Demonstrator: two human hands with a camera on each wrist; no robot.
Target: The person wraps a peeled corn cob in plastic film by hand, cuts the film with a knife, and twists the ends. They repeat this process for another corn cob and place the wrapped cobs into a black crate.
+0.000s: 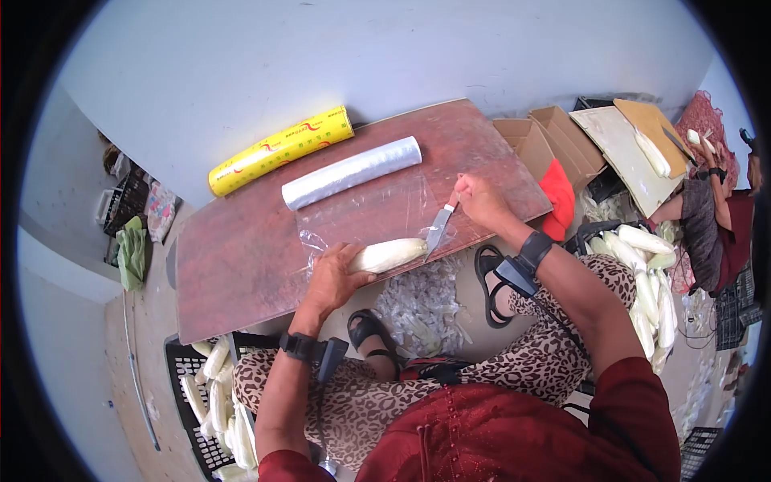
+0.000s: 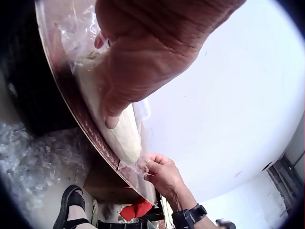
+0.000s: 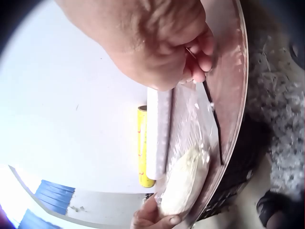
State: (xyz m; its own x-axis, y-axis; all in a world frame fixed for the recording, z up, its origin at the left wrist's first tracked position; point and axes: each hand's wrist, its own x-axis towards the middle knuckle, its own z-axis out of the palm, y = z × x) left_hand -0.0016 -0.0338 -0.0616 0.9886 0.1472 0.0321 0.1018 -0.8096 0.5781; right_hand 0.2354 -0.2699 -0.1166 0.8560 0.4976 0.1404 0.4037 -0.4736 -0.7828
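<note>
A pale ear of corn (image 1: pixel 389 255) lies near the front edge of the reddish-brown board (image 1: pixel 241 257), on clear plastic film (image 1: pixel 361 210) drawn from a roll of film (image 1: pixel 353 173). My left hand (image 1: pixel 333 277) grips its left end; in the left wrist view the thumb (image 2: pixel 112 121) presses along the corn (image 2: pixel 125 138). Just past the corn's right tip, my right hand (image 1: pixel 484 202) holds a knife (image 1: pixel 438 228) by its handle, mostly hidden by the fingers. The blade points down toward the board's front edge and overlaps the film in the right wrist view.
A yellow printed roll (image 1: pixel 281 151) lies behind the film roll, by the wall. Black crates of corn stand left (image 1: pixel 201 402) and right (image 1: pixel 654 297) of my legs. Plastic scraps (image 1: pixel 422 309) cover the floor below. Another person (image 1: pixel 715 209) works at right beside cardboard boxes (image 1: pixel 554 140).
</note>
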